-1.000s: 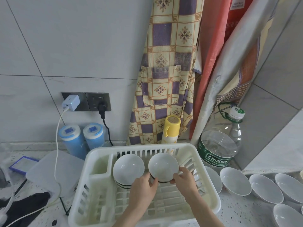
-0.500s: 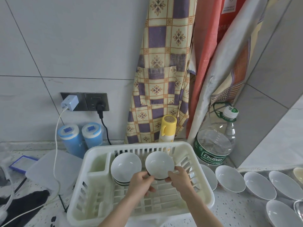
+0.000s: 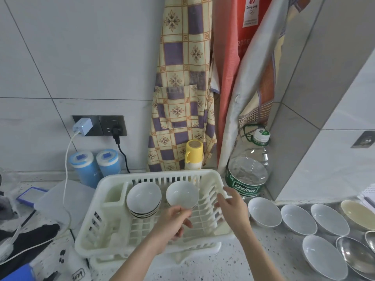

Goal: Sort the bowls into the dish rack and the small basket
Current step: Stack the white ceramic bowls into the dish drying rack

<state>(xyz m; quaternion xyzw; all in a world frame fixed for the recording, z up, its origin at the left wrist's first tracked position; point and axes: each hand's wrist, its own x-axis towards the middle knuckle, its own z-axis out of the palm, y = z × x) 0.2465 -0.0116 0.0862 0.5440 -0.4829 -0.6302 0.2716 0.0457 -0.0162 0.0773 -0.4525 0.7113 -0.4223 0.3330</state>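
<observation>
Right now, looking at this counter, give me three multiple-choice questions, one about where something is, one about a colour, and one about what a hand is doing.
1. Where are the two stacks of bowls standing?
A. on the bare counter
B. in the white dish rack
C. beside the blue canisters

2. What colour is the lidded cup behind the rack?
A. yellow
B. green
C. black

3. What is the right hand doing?
A. gripping a bowl
B. pressing the wall socket
C. held open, holding nothing

Answers:
1. B, both the left stack and the right stack sit inside the rack.
2. A, its lid and handle are yellow.
3. C, its fingers are spread over the rack's right side with nothing in them.
</observation>
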